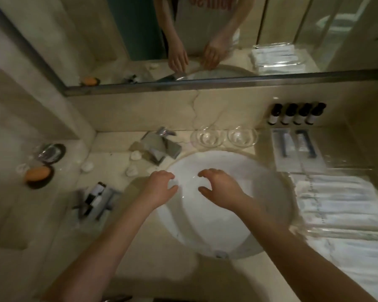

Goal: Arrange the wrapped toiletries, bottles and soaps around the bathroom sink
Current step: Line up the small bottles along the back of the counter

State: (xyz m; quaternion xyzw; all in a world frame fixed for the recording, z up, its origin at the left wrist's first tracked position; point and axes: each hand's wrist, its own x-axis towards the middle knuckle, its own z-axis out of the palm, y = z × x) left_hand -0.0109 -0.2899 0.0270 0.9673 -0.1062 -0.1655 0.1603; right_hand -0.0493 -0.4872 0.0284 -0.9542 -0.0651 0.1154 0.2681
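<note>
Four dark bottles (297,114) stand in a tidy row against the back wall on the right, and two wrapped packets (292,147) lie square just in front of them. That side looks finished. Two glass dishes (224,136) sit side by side behind the sink (227,159).

Over on the left it's a different story. Grey sachets (157,147) lie in a loose heap, small white soaps (131,171) are scattered over the worktop (109,162), and a jumble of tubes and a bottle (96,199) sits near the front edge. An orange soap (38,174) rests in its dark dish further out.

The left hand (159,188) and right hand (223,188) hover above the basin, fingers loosely curled, holding nothing. I'd call it roughly half done, with the left side yet to be sorted.
</note>
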